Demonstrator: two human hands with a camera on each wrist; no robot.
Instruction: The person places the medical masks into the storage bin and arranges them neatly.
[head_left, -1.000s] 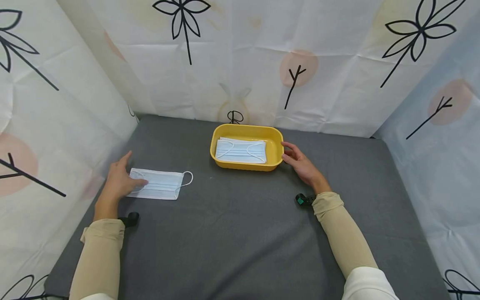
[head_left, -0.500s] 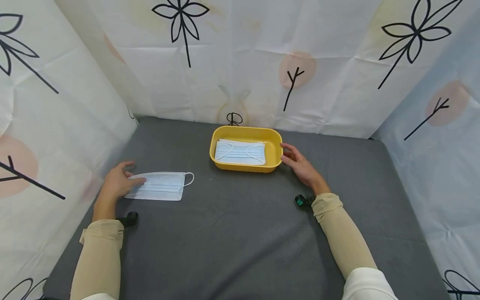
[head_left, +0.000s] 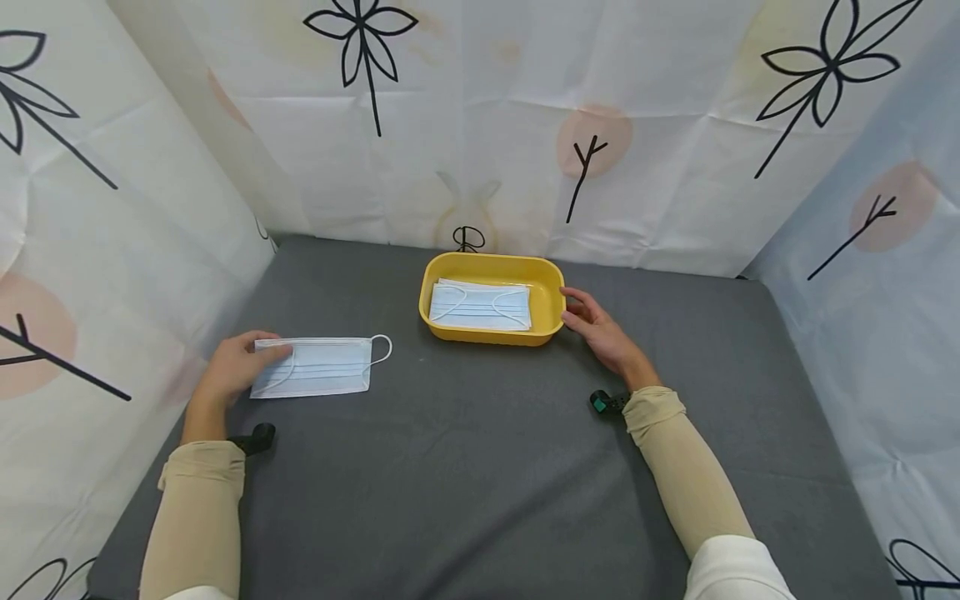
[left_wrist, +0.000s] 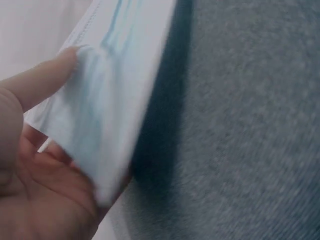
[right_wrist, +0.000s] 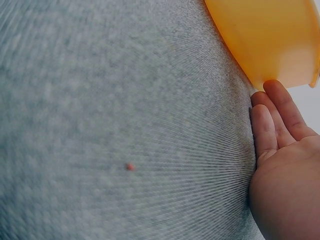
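Note:
My left hand [head_left: 234, 367] pinches the left end of a light blue face mask [head_left: 330, 367], thumb on top and fingers underneath. In the left wrist view the mask [left_wrist: 107, 100] stands tilted off the grey cloth, its shadow beside it. One white ear loop sticks out at its right end in the head view. At the back middle, a yellow plastic basin [head_left: 495, 337] holds more blue masks [head_left: 480, 305], lying flat. My right hand [head_left: 606, 337] rests at the basin's right end, and in the right wrist view its fairly straight fingers [right_wrist: 275, 100] reach the basin's outer wall.
A dark grey cloth [head_left: 465, 467] covers the table. White printed sheets [head_left: 480, 125] close it in at the back and both sides. A small red speck [right_wrist: 130, 166] lies on the cloth in the right wrist view.
My left hand's fingers have slid under the mask's left end and the thumb has closed on it, lifting the mask slightly. My right hand stays at the basin.

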